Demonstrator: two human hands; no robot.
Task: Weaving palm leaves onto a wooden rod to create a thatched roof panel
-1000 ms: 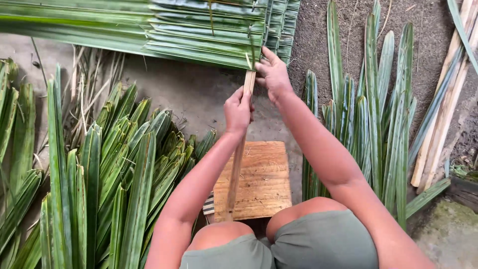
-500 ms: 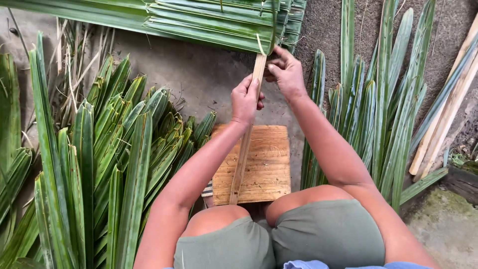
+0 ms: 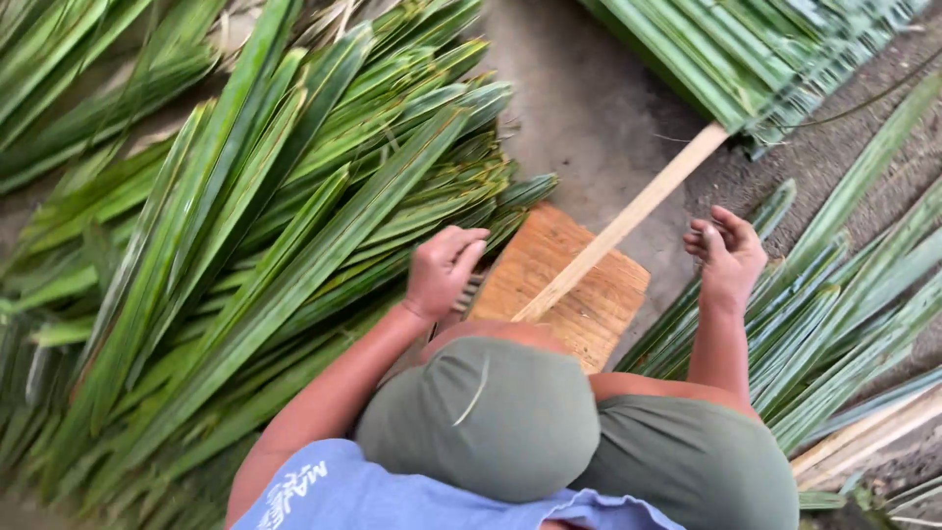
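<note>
The person sits low over a square woven straw-coloured mat [image 3: 574, 285] on the grey concrete floor [image 3: 589, 108], knees in grey-green shorts [image 3: 491, 412] drawn up. A long pale wooden slat [image 3: 628, 221] runs diagonally across the mat — its lower end disappears behind the near knee, its upper end reaches a bundle of folded green palm leaves [image 3: 765, 54] lying at the top right. Neither hand holds the slat. The left hand [image 3: 444, 270] hovers at the mat's left edge, fingers curled in loosely towards the palm, closed on nothing I can make out, right against the tips of a big heap of long green palm fronds [image 3: 245, 255] that fills the whole left side. The right hand [image 3: 728, 257] is out to the right of the slat, apart from it, fingers half bent and slightly spread, empty — just above more loose green fronds [image 3: 844, 324] fanned over the dirt.
</note>
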